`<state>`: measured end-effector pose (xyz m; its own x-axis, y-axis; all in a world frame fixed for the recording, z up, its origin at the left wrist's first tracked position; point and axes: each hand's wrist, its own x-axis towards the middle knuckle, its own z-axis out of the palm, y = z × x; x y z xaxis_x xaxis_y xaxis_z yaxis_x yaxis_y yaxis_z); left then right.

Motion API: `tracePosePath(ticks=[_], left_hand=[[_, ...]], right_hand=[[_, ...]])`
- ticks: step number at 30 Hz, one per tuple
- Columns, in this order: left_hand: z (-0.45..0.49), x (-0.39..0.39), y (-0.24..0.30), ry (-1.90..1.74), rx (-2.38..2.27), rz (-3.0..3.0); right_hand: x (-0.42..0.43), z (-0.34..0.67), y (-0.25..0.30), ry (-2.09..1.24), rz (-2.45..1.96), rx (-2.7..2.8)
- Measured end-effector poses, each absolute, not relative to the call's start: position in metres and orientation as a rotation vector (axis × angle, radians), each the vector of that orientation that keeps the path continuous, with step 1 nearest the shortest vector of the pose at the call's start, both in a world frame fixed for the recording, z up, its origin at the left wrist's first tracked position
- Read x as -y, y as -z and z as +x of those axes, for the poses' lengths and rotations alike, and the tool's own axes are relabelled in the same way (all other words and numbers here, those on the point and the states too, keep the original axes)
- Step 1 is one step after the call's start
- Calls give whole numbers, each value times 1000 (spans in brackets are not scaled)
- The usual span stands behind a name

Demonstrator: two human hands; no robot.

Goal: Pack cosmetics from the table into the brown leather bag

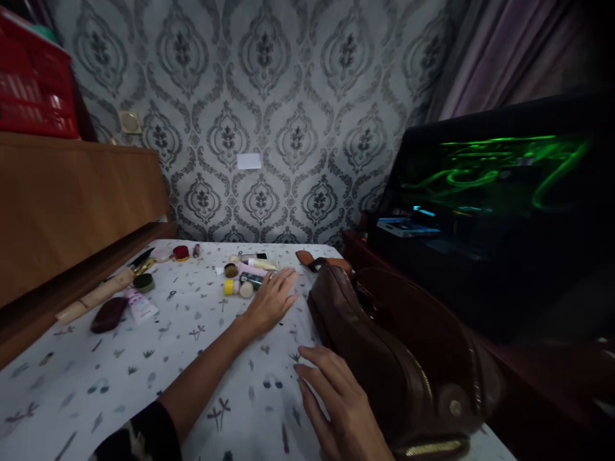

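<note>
On the patterned tablecloth (144, 378), the left hand (273, 299) stretches far, fingers spread flat and empty, tips brushing the cluster of small cosmetic tubes and pots (245, 276); best to pinch one tube cleanly rather than rake the lot. Near right, the right hand (343, 403) rests open beside the single brown leather bag (398, 358); I count roughly six items in that cluster, five more far left.

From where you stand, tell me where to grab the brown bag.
Take the bag by its rounded near end, just right of the right hand, coming from the left. It lies on its side along the table's right edge; that end is bare and closest. The left hand rests flat by the tubes.
</note>
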<state>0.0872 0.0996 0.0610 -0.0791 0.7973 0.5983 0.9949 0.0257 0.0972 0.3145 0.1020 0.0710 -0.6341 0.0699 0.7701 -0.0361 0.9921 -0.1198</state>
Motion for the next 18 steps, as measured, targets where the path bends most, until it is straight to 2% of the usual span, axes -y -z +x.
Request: tracePosePath(ticks=[7, 13, 18], left_hand=[[25, -85, -58, 664, 2171, -1508], [-25, -67, -44, 725, 2315, -1258], [-71, -40, -18, 854, 2400, -970]], right_hand=[[-100, 255, -35, -706, -89, 2274], [-94, 203, -30, -1187, -253, 2317], [-77, 158, -28, -1379, -415, 2326]])
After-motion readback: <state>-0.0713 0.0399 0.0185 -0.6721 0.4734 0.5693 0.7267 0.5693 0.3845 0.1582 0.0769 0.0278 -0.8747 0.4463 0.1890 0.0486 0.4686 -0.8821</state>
